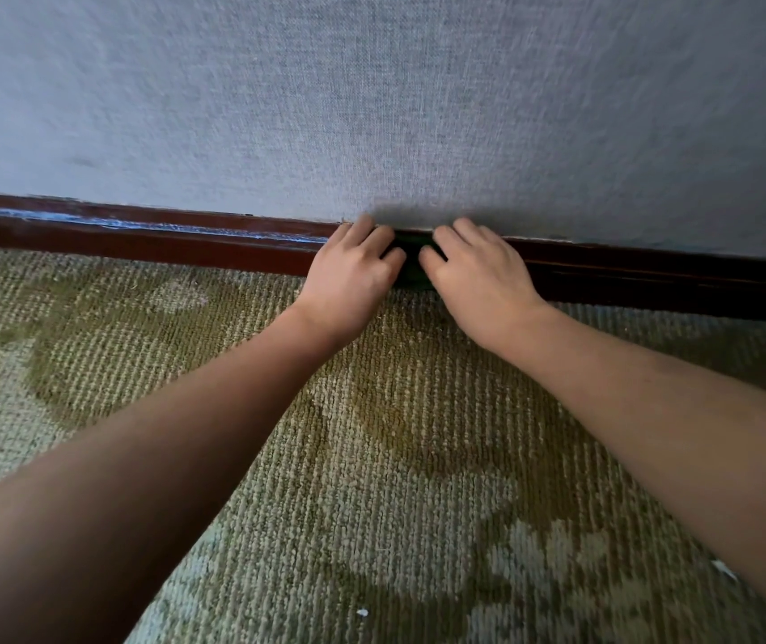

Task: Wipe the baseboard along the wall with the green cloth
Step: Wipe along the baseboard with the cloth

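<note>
While you reach over the carpet (371, 457), your left hand (352, 276) and right hand (478, 276) sit close together, both curled on the green cloth (412, 264), hiding most of it. It lies against the baseboard (186, 239), which runs left to right below the wall (371, 109).

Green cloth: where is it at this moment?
Head view, near centre: the green cloth sits against the dark baseboard, between the left hand and the right hand, both holding it.
</note>
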{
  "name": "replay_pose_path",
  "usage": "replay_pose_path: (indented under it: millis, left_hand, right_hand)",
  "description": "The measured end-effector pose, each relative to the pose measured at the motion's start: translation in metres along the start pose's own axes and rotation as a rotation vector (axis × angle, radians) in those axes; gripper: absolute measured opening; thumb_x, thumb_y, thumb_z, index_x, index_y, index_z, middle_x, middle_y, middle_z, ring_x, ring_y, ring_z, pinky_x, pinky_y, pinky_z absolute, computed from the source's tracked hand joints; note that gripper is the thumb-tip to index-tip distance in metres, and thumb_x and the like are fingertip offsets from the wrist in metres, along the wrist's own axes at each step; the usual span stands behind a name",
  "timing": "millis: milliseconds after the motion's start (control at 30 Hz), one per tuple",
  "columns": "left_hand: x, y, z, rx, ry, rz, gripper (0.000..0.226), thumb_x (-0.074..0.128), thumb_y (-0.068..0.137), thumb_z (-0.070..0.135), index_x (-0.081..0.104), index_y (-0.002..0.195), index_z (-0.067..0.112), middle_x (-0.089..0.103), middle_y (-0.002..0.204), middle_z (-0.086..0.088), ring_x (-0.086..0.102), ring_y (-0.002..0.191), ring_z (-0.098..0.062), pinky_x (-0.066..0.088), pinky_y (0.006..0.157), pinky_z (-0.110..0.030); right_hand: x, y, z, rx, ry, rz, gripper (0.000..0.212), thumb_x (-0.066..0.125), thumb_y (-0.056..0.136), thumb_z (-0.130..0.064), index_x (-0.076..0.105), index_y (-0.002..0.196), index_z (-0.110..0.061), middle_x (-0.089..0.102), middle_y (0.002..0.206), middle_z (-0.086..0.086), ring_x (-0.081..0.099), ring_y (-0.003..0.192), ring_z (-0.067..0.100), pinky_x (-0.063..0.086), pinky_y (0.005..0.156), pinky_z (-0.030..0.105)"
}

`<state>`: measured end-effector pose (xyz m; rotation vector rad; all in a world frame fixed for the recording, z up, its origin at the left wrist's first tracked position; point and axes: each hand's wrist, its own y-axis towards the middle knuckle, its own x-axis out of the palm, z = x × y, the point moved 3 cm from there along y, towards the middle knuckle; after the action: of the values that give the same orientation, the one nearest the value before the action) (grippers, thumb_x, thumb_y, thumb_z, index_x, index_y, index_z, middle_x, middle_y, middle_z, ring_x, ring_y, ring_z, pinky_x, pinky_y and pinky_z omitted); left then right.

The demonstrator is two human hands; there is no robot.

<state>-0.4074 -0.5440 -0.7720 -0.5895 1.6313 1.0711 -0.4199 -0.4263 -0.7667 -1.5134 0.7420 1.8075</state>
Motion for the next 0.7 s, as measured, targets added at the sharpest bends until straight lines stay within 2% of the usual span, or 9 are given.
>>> replay_pose_path:
  millis: [200,367,500,700]
  left_hand:
    - [0.000,0.000,0.000,-0.075,-0.064,-0.011,0.011,0.061,0.060,-0.016,0.064,0.067,-0.007,0.062,0.072,-0.022,0.060,0.070,-0.036,0.049,0.054,-0.036]
    - [-0.010,0.004,0.004,0.116,0.064,-0.077,0.015,0.071,0.052,-0.012,0.060,0.057,-0.002,0.060,0.065,-0.018,0.060,0.062,-0.032,0.050,0.051,-0.031]
    - [-0.013,0.004,0.006,0.106,0.111,-0.143,0.017,0.073,0.049,-0.012,0.061,0.054,-0.001,0.060,0.063,-0.016,0.060,0.060,-0.031,0.049,0.049,-0.029]
    - [-0.010,0.002,-0.003,-0.024,0.023,-0.145,0.009,0.060,0.067,-0.012,0.065,0.073,-0.007,0.060,0.079,-0.022,0.058,0.080,-0.038,0.049,0.061,-0.040]
  right_hand:
    - [0.001,-0.001,-0.002,0.023,0.008,-0.018,0.034,0.035,0.094,-0.003,0.046,0.126,-0.001,0.044,0.128,0.015,0.036,0.117,0.030,0.031,0.095,0.035]
    - [-0.003,0.000,-0.003,-0.035,-0.009,-0.045,0.030,0.037,0.093,-0.004,0.049,0.121,0.001,0.044,0.125,0.013,0.035,0.117,0.028,0.032,0.094,0.034]
    - [-0.006,0.001,-0.003,-0.020,-0.028,-0.057,0.030,0.040,0.092,-0.004,0.050,0.120,0.000,0.047,0.123,0.013,0.036,0.117,0.027,0.033,0.093,0.033]
    - [-0.004,0.001,-0.004,-0.009,-0.027,-0.049,0.034,0.037,0.093,-0.003,0.048,0.125,-0.002,0.050,0.123,0.013,0.038,0.116,0.027,0.031,0.094,0.032]
